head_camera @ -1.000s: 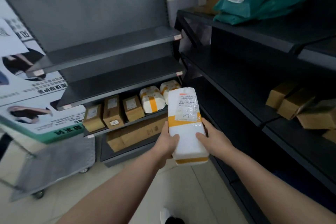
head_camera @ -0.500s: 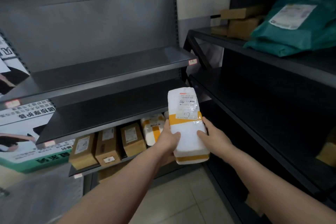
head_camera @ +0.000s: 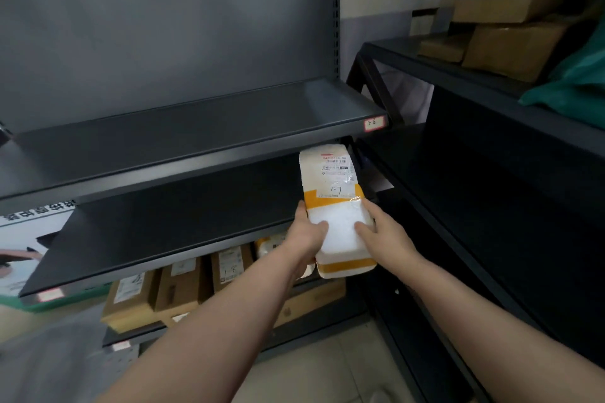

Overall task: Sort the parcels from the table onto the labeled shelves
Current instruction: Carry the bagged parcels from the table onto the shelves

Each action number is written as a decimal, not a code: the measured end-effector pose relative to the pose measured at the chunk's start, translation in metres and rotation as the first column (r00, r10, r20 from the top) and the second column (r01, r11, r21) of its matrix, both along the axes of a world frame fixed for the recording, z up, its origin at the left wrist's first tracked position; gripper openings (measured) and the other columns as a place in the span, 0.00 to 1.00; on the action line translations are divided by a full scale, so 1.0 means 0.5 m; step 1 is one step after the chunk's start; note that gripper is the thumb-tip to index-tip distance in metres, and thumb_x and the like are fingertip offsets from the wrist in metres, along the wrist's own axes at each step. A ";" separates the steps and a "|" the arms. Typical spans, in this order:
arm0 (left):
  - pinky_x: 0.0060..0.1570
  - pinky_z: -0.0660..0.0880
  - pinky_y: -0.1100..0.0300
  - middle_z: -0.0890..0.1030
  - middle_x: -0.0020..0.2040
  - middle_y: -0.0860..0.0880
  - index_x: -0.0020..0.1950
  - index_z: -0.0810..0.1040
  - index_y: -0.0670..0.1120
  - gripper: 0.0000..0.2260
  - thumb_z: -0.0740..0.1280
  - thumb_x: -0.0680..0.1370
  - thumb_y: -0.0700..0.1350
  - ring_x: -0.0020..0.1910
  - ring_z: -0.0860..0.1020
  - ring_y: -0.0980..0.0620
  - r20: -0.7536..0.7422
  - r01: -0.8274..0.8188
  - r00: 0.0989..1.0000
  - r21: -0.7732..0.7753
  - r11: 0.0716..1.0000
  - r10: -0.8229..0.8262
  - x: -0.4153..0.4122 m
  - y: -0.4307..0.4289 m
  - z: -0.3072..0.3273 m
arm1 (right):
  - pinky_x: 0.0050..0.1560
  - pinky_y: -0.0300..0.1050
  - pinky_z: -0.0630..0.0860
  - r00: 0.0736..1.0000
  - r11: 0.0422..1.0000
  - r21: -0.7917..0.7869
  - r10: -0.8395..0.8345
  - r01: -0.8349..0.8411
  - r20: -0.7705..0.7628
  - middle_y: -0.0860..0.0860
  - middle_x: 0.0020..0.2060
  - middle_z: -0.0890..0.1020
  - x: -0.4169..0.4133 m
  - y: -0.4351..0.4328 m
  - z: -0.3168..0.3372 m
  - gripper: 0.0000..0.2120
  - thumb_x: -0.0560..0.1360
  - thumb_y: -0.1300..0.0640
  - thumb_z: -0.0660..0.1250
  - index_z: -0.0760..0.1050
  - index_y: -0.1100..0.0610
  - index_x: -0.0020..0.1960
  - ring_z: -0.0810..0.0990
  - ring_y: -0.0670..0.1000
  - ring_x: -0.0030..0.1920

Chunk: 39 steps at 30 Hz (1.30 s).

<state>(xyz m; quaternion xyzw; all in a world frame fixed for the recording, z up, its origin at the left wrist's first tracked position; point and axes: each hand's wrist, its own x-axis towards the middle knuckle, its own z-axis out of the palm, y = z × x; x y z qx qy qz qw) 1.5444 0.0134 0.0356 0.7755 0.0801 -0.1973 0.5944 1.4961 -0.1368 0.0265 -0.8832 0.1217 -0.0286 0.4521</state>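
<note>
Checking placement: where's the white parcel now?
Centre-right in head view: left hand and right hand hold the white parcel at the middle shelf, right end.

Both bare arms reach forward and are stretched out long. The left arm comes in from the near left, the right arm from the near right. The left hand (head_camera: pixel 307 239) holds the left side of a white parcel (head_camera: pixel 329 173), with its thumb on top. The right hand (head_camera: pixel 384 232) holds the right side, thumb on top too. The hands are close together.
</note>
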 end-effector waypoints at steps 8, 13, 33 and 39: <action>0.55 0.79 0.47 0.79 0.56 0.50 0.66 0.69 0.54 0.17 0.65 0.78 0.45 0.52 0.80 0.48 0.012 -0.042 0.999 -0.008 0.999 0.042 0.178 -0.070 -0.016 | 0.67 0.44 0.66 0.996 0.996 0.038 0.083 -0.084 0.031 0.50 0.71 0.68 0.209 -0.080 -0.016 0.23 0.79 0.52 0.61 0.65 0.51 0.73 0.68 0.50 0.69; 0.57 0.77 0.47 0.79 0.57 0.45 0.66 0.70 0.48 0.18 0.64 0.77 0.40 0.54 0.79 0.45 0.072 -0.002 0.997 0.097 0.995 -0.005 0.252 -0.114 -0.051 | 0.68 0.49 0.67 0.988 0.989 -0.020 0.147 -0.148 -0.045 0.52 0.73 0.66 0.304 -0.118 -0.057 0.22 0.80 0.56 0.59 0.65 0.52 0.74 0.68 0.53 0.69; 0.56 0.67 0.58 0.71 0.70 0.45 0.76 0.63 0.48 0.20 0.57 0.83 0.48 0.65 0.71 0.45 0.154 -0.076 0.987 0.189 0.979 0.047 0.296 -0.095 -0.089 | 0.63 0.53 0.71 0.998 0.982 -0.181 0.063 -0.059 0.020 0.54 0.72 0.66 0.339 -0.141 -0.075 0.23 0.82 0.53 0.54 0.58 0.51 0.76 0.71 0.57 0.66; 0.45 0.69 0.56 0.78 0.59 0.43 0.55 0.76 0.47 0.13 0.54 0.83 0.49 0.50 0.75 0.46 0.148 0.241 0.915 0.548 0.801 -0.376 0.213 -0.029 -0.065 | 0.70 0.55 0.63 0.985 0.878 -0.477 -0.041 -0.043 -0.166 0.52 0.75 0.60 0.181 -0.108 -0.100 0.22 0.82 0.50 0.52 0.59 0.51 0.75 0.58 0.55 0.75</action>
